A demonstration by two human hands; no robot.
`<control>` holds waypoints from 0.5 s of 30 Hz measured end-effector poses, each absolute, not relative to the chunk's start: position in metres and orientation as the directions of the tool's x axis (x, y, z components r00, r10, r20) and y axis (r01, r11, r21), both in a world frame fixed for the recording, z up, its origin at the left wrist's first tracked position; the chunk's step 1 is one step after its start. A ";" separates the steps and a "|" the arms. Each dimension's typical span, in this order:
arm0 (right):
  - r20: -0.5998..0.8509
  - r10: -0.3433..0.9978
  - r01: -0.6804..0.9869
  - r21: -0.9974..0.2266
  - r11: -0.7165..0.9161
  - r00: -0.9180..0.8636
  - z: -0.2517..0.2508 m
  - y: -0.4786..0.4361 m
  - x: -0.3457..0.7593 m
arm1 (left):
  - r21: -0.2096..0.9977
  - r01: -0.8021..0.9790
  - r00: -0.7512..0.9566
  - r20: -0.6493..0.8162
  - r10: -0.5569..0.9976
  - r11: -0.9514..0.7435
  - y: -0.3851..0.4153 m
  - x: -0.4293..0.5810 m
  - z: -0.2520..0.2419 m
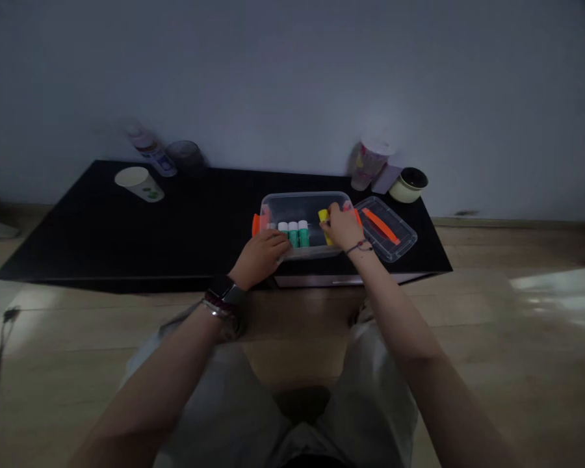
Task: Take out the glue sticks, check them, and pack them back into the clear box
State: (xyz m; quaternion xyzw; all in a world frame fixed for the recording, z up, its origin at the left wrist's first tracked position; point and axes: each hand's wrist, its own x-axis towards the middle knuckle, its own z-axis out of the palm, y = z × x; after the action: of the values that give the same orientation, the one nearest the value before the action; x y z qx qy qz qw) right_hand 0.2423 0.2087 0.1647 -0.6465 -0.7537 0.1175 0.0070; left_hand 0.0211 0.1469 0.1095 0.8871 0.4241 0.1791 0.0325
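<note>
A clear plastic box (302, 200) with orange side latches stands near the front edge of the black cabinet. Inside it, several green glue-stick-like tubes (293, 235) with white caps lie side by side on the left. My left hand (266, 252) is curled over the box's front left corner, its fingertips beside the tubes; its thumb is hidden. In the right part of the box, my right hand (344, 227) pinches a yellow tube (324, 215), partly covered by my fingers. The box's clear lid (403, 244) with an orange handle lies to the right.
On the black cabinet top (214, 227), a paper cup (140, 183), a bottle (151, 149) and a dark cup (185, 155) stand at the left. A patterned clear cup (368, 166) and a cream pot (408, 186) stand at the back right, against the wall.
</note>
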 end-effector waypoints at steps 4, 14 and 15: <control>-0.294 0.948 0.988 -0.131 0.085 -0.121 0.147 0.216 0.233 | 0.172 0.724 0.607 0.303 0.735 -0.668 0.145 0.027 0.107; -0.466 0.866 0.982 -0.136 0.134 -0.182 0.124 0.227 0.234 | 0.172 0.702 0.628 0.306 0.715 -0.691 0.143 0.032 0.106; -0.477 0.857 0.980 -0.137 0.146 -0.194 0.123 0.228 0.234 | 0.166 0.702 0.631 0.307 0.712 -0.693 0.143 0.032 0.106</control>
State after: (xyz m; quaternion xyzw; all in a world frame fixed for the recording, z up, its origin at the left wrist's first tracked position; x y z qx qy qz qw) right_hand 0.2344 0.2276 0.1230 -0.6182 -0.7430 0.2121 -0.1444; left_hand 0.0315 0.1434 0.1058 0.9029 0.3915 0.1767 0.0152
